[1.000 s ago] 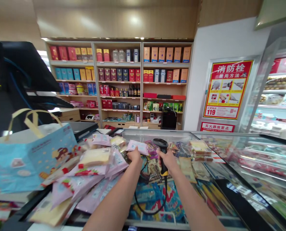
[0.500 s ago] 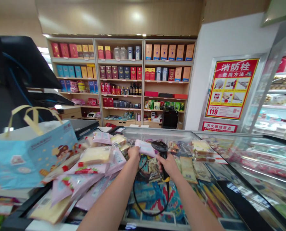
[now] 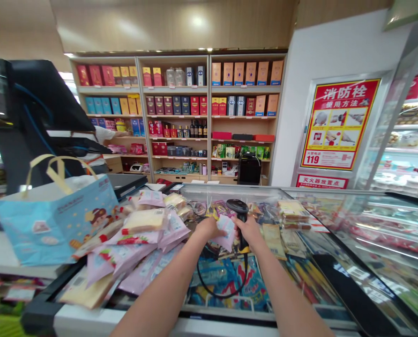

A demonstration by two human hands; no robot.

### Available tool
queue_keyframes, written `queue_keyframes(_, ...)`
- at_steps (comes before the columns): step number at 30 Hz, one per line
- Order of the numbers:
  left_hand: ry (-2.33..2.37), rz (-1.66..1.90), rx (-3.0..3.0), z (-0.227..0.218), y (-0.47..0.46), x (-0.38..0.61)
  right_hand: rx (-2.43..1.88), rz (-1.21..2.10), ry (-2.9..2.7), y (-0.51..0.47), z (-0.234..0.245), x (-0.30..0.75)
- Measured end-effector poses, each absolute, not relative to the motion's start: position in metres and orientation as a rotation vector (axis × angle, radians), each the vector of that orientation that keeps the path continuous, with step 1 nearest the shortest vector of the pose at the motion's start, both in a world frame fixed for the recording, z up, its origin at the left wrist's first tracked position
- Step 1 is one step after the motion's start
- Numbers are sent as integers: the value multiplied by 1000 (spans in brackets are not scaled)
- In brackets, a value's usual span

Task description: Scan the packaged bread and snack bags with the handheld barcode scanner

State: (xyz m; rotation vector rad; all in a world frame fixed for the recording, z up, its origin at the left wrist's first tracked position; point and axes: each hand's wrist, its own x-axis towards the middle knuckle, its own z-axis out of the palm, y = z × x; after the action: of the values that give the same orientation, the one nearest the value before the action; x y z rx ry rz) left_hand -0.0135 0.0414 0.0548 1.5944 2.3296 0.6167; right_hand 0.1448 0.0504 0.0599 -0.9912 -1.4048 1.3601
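Note:
Over the glass-topped freezer, my left hand (image 3: 208, 229) grips a small pale pink packet (image 3: 225, 234), which hangs tilted. My right hand (image 3: 248, 230) is wrapped round the handle of a black and yellow barcode scanner (image 3: 237, 206), its head beside and above the packet. The scanner's cable (image 3: 216, 296) loops down in front of the hands. To the left of my left arm lies a heap of pink packets (image 3: 135, 255), with a wrapped bread slice (image 3: 146, 220) on top. My left fingertips are partly hidden by the packet.
A blue paper bag (image 3: 57, 220) with cream handles stands at left, below a black monitor (image 3: 50, 96). Packaged bread (image 3: 293, 210) sits on the glass at right. Wooden shelves (image 3: 175, 117) of boxes line the back. Another person's arm (image 3: 105, 134) reaches toward those shelves.
The pink packet has turned more upright and come lower and nearer, beside the scanner. My left hand has shifted right. Another person has come into view behind the monitor.

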Motion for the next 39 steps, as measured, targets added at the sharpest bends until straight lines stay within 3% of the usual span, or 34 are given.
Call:
queue_keyframes(3,2254,578,1569,42,51,-19,-958,1347,-1439,51,55,145)
queue_keyframes(6,2212,787,1521,37,60,-34,-958,1363,-1455,52,52,145)
queue_keyframes(13,1576,1915,958,36,83,-72,-840,1537,-1418,45,54,143)
queue_keyframes(17,1328,2188,661,44,80,-88,-867,1566,-1544,34,51,138)
queue_keyframes(39,1593,2093,779,34,73,-88,-895,1533,-1613,13,46,123)
